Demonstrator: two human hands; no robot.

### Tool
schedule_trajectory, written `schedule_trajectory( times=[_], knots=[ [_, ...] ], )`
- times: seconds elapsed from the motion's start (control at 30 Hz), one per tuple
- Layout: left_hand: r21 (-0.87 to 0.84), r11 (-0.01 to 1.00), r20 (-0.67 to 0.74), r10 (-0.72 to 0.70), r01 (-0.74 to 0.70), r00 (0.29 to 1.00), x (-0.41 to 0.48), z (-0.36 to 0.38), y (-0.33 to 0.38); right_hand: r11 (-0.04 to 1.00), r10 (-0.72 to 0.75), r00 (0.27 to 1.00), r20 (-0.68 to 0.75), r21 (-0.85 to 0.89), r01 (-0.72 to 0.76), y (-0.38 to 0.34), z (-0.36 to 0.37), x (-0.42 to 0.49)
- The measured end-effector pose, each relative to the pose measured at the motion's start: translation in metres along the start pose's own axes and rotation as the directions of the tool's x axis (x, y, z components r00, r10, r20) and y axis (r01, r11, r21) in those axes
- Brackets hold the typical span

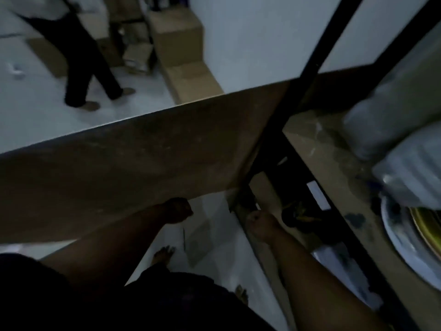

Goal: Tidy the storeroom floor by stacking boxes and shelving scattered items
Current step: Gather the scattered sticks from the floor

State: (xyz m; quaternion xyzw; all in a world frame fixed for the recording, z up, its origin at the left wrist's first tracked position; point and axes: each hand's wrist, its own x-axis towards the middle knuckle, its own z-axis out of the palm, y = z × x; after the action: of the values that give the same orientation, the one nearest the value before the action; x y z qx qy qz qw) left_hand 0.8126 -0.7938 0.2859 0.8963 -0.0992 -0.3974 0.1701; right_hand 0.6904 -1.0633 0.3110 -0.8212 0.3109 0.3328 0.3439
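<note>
Standing barefoot, the person has one foot (163, 254) on the pale floor (214, 235), below two forearms that reach forward. The left grip (179, 210) is clenched on the lower edge of a large cardboard box (143, 168), which is held up off the floor and tilted, its broad brown face filling the middle of the view. The right grip (259, 222) is curled just beside the box's lower right corner, next to the shelf rack. In the dim light I cannot tell whether it grasps the corner or nothing at all. Blur and shadow hide any print on the cardboard.

To the right, the box's edge lies close against a black upright (298, 87) of the rack. The rack's dusty shelf board (322, 149) carries a stack of plates (410, 235) and, behind them, plastic-wrapped bundles (393, 111); no label there can be read.

Beyond the box's top edge, brown cartons (181, 44) are stacked against the white wall (250, 32). Further left, another person (83, 63) in dark trousers stands on the floor, well apart from the held box.
</note>
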Motion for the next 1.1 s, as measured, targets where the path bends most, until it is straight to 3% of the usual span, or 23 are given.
schedule_trajectory(
  times=[0.03,0.07,0.17,0.2,0.27,0.43,0.53,0.87,1.1],
  knots=[
    [-0.029,0.999,-0.075,-0.021,0.018,0.997,-0.010,0.004,-0.007,0.996,-0.026,0.995,0.092,0.085,0.018,0.000,-0.004,0.006],
    [-0.089,0.994,-0.135,-0.067,0.056,0.989,-0.021,0.010,-0.015,0.996,-0.074,0.988,0.134,0.065,0.066,0.000,-0.006,0.012],
    [-0.277,0.956,-0.299,-0.185,0.101,0.936,-0.063,0.039,-0.034,0.972,-0.179,0.983,0.033,-0.146,0.182,-0.005,-0.005,0.015],
    [-0.326,0.938,-0.339,-0.231,0.116,0.912,-0.073,0.045,-0.038,0.970,-0.194,0.981,0.012,-0.145,0.194,-0.008,-0.006,0.018],
    [-0.462,0.873,-0.372,-0.352,0.158,0.859,-0.103,0.070,-0.046,0.942,-0.257,0.963,0.079,-0.202,0.268,-0.011,0.005,0.018],
    [-0.621,0.756,-0.357,-0.507,0.206,0.784,-0.173,0.146,-0.073,0.821,-0.332,0.917,0.223,-0.410,0.397,-0.002,0.051,0.033],
    [-0.695,0.680,-0.339,-0.595,0.233,0.728,-0.214,0.188,-0.090,0.736,-0.356,0.885,0.302,-0.492,0.464,-0.013,0.075,-0.003],
    [-0.912,0.387,-0.264,-0.806,0.136,0.529,-0.312,0.281,-0.123,0.565,-0.382,0.825,0.416,-0.601,0.565,-0.001,0.152,-0.049],
    [-0.933,0.344,-0.253,-0.835,0.106,0.488,-0.377,0.338,-0.159,0.555,-0.462,0.792,0.399,-0.567,0.609,0.016,0.186,-0.084]
  ],
)
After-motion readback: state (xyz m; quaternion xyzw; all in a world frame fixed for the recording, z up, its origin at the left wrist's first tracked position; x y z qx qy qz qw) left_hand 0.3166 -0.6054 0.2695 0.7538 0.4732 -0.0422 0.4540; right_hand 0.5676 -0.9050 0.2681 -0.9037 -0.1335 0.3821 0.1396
